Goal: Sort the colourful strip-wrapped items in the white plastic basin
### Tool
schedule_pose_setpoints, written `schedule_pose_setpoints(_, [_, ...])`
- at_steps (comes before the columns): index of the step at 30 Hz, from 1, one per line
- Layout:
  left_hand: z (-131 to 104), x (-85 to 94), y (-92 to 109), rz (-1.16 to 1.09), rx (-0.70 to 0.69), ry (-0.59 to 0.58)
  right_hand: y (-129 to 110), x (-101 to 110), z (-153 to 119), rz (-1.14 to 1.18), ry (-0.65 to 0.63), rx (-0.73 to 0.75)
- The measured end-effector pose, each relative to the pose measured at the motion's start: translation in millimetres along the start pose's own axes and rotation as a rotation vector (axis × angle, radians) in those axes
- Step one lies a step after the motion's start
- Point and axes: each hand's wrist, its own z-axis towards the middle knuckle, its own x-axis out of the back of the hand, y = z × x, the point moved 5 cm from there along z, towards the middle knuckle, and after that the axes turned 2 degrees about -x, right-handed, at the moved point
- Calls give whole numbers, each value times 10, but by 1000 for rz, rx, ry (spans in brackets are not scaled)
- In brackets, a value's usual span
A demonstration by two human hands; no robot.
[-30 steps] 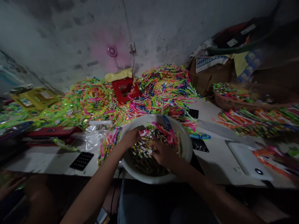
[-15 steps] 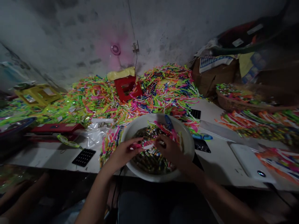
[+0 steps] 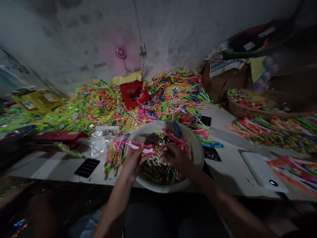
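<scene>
A: What do we have at the basin (image 3: 198,145)?
B: Our left hand (image 3: 133,162) holds a pink-and-white strip (image 3: 141,147) over the basin's left side. Our right hand (image 3: 177,159) pinches a small pale piece (image 3: 165,149) above its middle.
A: Around it?
B: We see a multicolored pile (image 3: 180,87) behind the basin, red crate (image 3: 125,96) amid it. Black dotted tray (image 3: 87,167) left of basin, blue handles (image 3: 217,145) just right.
</scene>
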Motion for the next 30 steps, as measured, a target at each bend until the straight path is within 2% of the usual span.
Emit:
schedule_pose_setpoints(6, [66, 89, -19, -88, 3, 0, -62, 5, -9, -325, 85, 107])
schedule_pose_setpoints(10, [58, 84, -52, -86, -37, -7, -35, -64, -23, -366, 20, 110])
schedule_pose_setpoints(20, [40, 65, -47, -12, -26, -20, -74, -72, -66, -473, 144, 240])
schedule_pose_setpoints(30, [75, 98, -82, 70, -12, -3, -31, -112, -53, -488, 75, 173])
